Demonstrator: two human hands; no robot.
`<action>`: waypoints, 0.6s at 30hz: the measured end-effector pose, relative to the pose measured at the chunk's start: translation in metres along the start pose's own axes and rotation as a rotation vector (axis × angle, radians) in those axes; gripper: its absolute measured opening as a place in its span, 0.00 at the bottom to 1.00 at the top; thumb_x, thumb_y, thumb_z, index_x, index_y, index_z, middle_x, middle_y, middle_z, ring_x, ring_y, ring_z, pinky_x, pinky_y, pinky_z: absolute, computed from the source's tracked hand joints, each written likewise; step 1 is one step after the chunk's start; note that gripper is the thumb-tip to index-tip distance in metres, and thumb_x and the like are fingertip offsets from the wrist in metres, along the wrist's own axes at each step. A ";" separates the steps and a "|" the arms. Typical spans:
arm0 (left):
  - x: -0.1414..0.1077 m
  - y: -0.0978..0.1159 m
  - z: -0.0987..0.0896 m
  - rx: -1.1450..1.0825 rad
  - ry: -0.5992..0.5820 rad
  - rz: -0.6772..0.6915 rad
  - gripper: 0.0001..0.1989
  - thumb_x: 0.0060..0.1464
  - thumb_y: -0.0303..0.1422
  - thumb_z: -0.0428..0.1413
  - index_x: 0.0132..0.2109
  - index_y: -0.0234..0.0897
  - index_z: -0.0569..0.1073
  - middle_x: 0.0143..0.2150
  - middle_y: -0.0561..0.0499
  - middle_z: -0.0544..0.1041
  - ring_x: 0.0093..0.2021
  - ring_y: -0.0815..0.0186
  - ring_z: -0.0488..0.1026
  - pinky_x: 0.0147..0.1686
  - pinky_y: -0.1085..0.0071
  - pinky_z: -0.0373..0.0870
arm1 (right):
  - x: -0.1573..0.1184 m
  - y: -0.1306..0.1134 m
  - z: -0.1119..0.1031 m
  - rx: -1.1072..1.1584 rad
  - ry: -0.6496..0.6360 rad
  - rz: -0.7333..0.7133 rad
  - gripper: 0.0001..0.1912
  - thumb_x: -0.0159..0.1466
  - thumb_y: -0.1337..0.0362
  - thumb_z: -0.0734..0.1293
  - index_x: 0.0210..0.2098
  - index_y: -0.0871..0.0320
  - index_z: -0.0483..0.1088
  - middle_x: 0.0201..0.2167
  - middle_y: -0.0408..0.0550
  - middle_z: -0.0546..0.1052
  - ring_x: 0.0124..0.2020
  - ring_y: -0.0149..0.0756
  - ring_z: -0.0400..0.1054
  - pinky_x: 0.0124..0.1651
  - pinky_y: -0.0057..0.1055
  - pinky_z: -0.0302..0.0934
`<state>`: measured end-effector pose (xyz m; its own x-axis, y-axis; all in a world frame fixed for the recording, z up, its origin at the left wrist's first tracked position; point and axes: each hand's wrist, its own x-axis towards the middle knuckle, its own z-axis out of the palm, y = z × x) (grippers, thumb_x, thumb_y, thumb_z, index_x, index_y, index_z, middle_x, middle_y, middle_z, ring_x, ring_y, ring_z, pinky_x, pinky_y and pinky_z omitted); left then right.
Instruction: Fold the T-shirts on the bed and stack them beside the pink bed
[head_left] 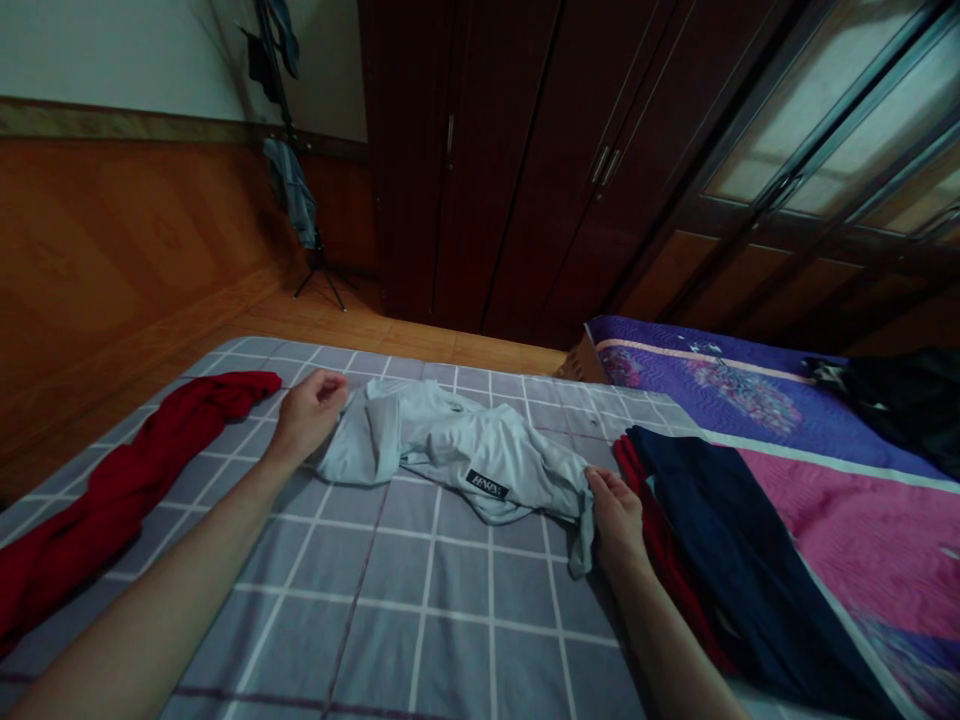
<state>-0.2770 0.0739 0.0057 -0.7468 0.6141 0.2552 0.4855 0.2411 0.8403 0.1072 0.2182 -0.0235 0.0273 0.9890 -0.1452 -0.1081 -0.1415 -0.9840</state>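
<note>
A light grey T-shirt (pixel 457 445) with a dark printed label lies crumpled and spread sideways across a grey checked bedspread (pixel 457 600). At its right end, my right hand (pixel 619 510) pinches the sleeve cloth between thumb and fingers. Beside the shirt's left end, my left hand (pixel 309 415) is closed, fingers curled toward the thumb; whether cloth is between them I cannot make out. A long red garment (pixel 112 505) lies bunched left of my left forearm. Right of my right hand are folded dark blue trousers (pixel 724 530), partly over a red folded garment (pixel 660 540).
A purple and pink quilted cover (pixel 817 500) spreads at the right, with dark clothing (pixel 907 400) on it. Beyond the bed's far edge stand a dark wooden wardrobe (pixel 510 170) and a coat stand (pixel 319 255) with hanging clothes. A wood-panelled wall (pixel 112 230) runs along the left.
</note>
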 end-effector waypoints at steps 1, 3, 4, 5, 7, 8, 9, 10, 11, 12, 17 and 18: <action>-0.004 0.002 0.004 0.042 -0.073 0.061 0.14 0.48 0.42 0.53 0.37 0.37 0.71 0.34 0.50 0.75 0.35 0.62 0.73 0.36 0.69 0.67 | -0.001 0.001 0.001 -0.010 -0.004 -0.001 0.17 0.42 0.55 0.74 0.26 0.59 0.70 0.18 0.38 0.71 0.18 0.29 0.63 0.23 0.25 0.58; -0.014 0.009 0.011 0.148 -0.250 0.196 0.16 0.51 0.44 0.52 0.40 0.37 0.72 0.38 0.48 0.76 0.38 0.61 0.73 0.39 0.67 0.67 | -0.002 0.003 0.001 -0.029 -0.013 -0.003 0.17 0.42 0.55 0.74 0.26 0.60 0.71 0.18 0.38 0.72 0.19 0.28 0.63 0.23 0.25 0.57; -0.020 0.011 0.015 0.207 -0.325 0.259 0.18 0.50 0.45 0.54 0.42 0.37 0.72 0.41 0.47 0.75 0.41 0.59 0.72 0.41 0.66 0.67 | -0.002 0.003 0.001 -0.037 -0.016 -0.003 0.17 0.42 0.55 0.74 0.27 0.60 0.71 0.18 0.39 0.72 0.19 0.29 0.63 0.23 0.25 0.57; -0.025 0.013 0.019 0.272 -0.382 0.320 0.22 0.47 0.46 0.56 0.45 0.36 0.71 0.44 0.45 0.74 0.44 0.57 0.72 0.43 0.64 0.67 | -0.002 0.002 0.001 -0.042 -0.017 -0.002 0.17 0.43 0.55 0.74 0.27 0.60 0.71 0.18 0.39 0.72 0.19 0.29 0.63 0.23 0.25 0.57; -0.031 0.012 0.025 0.386 -0.443 0.430 0.26 0.44 0.45 0.59 0.50 0.36 0.69 0.50 0.43 0.72 0.49 0.54 0.69 0.48 0.61 0.65 | -0.002 0.000 0.000 -0.053 -0.027 -0.005 0.18 0.44 0.54 0.74 0.27 0.60 0.71 0.19 0.39 0.72 0.19 0.29 0.63 0.23 0.25 0.57; -0.032 0.010 0.027 0.425 -0.451 0.464 0.24 0.46 0.42 0.58 0.49 0.36 0.70 0.50 0.43 0.72 0.50 0.54 0.68 0.49 0.61 0.64 | -0.002 -0.002 -0.001 -0.065 -0.041 -0.007 0.18 0.44 0.53 0.74 0.28 0.60 0.72 0.19 0.40 0.73 0.20 0.29 0.64 0.23 0.25 0.57; -0.032 0.008 0.028 0.448 -0.451 0.475 0.19 0.48 0.39 0.55 0.47 0.36 0.71 0.48 0.43 0.73 0.49 0.55 0.68 0.49 0.61 0.64 | -0.003 -0.004 -0.001 -0.082 -0.063 -0.006 0.18 0.45 0.53 0.74 0.29 0.60 0.72 0.20 0.40 0.73 0.19 0.30 0.64 0.23 0.25 0.58; -0.031 0.006 0.028 0.455 -0.446 0.465 0.14 0.50 0.36 0.53 0.44 0.37 0.72 0.45 0.45 0.74 0.47 0.57 0.69 0.48 0.62 0.65 | -0.006 -0.006 0.000 -0.099 -0.095 0.009 0.19 0.45 0.52 0.74 0.29 0.60 0.71 0.19 0.41 0.73 0.19 0.30 0.64 0.22 0.25 0.57; -0.029 0.005 0.027 0.452 -0.431 0.435 0.11 0.52 0.34 0.50 0.41 0.37 0.72 0.42 0.46 0.75 0.44 0.58 0.71 0.46 0.64 0.65 | -0.010 -0.008 0.002 -0.109 -0.141 0.044 0.19 0.44 0.52 0.75 0.28 0.59 0.71 0.19 0.41 0.73 0.18 0.30 0.65 0.21 0.25 0.57; -0.026 0.005 0.025 0.446 -0.400 0.399 0.10 0.53 0.32 0.47 0.39 0.37 0.72 0.39 0.47 0.75 0.42 0.59 0.71 0.44 0.65 0.66 | -0.016 -0.010 0.004 -0.109 -0.206 0.102 0.19 0.44 0.53 0.75 0.28 0.59 0.71 0.19 0.41 0.73 0.18 0.30 0.65 0.20 0.25 0.57; -0.028 0.030 0.012 0.438 -0.068 0.419 0.10 0.55 0.34 0.47 0.38 0.36 0.72 0.41 0.44 0.74 0.45 0.56 0.69 0.47 0.62 0.63 | -0.068 -0.011 0.028 0.021 -0.637 0.340 0.19 0.47 0.53 0.75 0.28 0.60 0.68 0.19 0.42 0.73 0.17 0.28 0.64 0.21 0.24 0.57; -0.034 0.040 0.011 0.390 -0.110 0.405 0.11 0.56 0.36 0.47 0.36 0.36 0.71 0.38 0.45 0.74 0.43 0.57 0.69 0.45 0.63 0.64 | -0.079 -0.010 0.033 0.027 -0.697 0.332 0.19 0.48 0.52 0.75 0.28 0.60 0.68 0.18 0.42 0.72 0.17 0.27 0.63 0.22 0.23 0.55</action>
<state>-0.2270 0.0708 0.0257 -0.4243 0.7851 0.4512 0.8705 0.2163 0.4421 0.0735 0.1427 0.0011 -0.6416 0.6946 -0.3254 -0.0257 -0.4435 -0.8959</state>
